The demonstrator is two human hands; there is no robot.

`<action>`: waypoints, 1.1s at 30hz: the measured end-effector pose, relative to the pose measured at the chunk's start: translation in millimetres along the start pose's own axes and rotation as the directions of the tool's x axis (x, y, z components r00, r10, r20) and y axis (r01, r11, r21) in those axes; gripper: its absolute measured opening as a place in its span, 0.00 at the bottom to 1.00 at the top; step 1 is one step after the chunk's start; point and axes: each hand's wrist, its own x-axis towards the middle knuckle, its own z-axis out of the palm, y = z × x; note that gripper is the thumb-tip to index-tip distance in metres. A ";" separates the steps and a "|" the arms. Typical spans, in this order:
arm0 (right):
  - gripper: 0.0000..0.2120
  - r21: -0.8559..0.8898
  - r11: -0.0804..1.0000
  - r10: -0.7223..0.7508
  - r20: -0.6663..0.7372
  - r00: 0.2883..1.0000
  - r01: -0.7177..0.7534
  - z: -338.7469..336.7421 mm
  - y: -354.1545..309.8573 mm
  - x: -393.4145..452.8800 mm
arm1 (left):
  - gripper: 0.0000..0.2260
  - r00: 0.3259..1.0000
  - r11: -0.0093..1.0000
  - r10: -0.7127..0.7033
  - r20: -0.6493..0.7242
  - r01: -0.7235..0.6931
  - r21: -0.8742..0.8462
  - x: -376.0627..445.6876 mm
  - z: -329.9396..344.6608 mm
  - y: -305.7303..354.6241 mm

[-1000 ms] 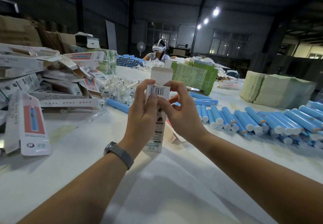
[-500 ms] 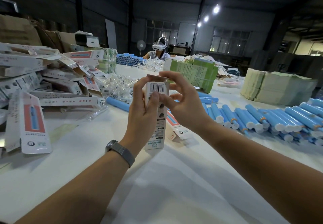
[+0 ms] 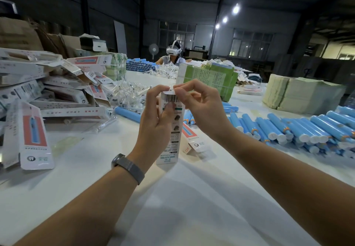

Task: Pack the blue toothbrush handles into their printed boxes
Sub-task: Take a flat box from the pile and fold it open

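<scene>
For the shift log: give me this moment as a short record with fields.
left hand: grips the printed box upright on the table
right hand: pinches the box's top flap
loose blue handles: heaped at right
other boxes: piled at left
green bundle: behind the hands
second person: seated at the far end

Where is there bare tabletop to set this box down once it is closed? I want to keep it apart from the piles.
Free: the white table in front of the upright box, between the forearms. Also a patch left of the left hand, below the stray handle. Crowded: the box pile far left, the handles right.
</scene>
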 end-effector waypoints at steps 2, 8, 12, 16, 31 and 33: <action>0.05 -0.008 1.000 0.009 -0.024 1.000 -0.009 4.3 0.1 2.1 | 0.14 1.000 1.000 -0.014 -0.011 0.014 -0.003 -0.3 -0.4 0.9; 0.04 -0.071 0.997 -0.033 -0.020 0.999 0.032 7.7 2.9 0.5 | 0.13 1.000 0.999 -0.026 -0.010 0.026 0.032 2.3 -1.3 6.1; 0.03 -0.064 0.997 -0.051 -0.032 0.998 0.049 9.2 2.6 0.3 | 0.12 0.998 0.999 -0.044 -0.037 0.044 -0.012 4.0 -0.9 9.9; 0.03 -0.086 0.994 -0.070 -0.074 0.995 0.063 13.6 3.2 0.5 | 0.07 0.997 0.999 -0.051 -0.066 0.051 0.007 6.8 -0.1 13.7; 0.07 -0.047 0.997 -0.059 -0.077 0.995 0.056 17.6 3.7 0.2 | 0.07 0.999 0.998 -0.009 -0.037 0.011 0.063 6.5 -2.8 10.8; 0.07 -0.065 0.996 -0.060 -0.082 0.995 0.055 17.7 2.7 2.4 | 0.05 0.999 0.999 -0.005 -0.038 0.007 0.054 5.8 -2.7 7.0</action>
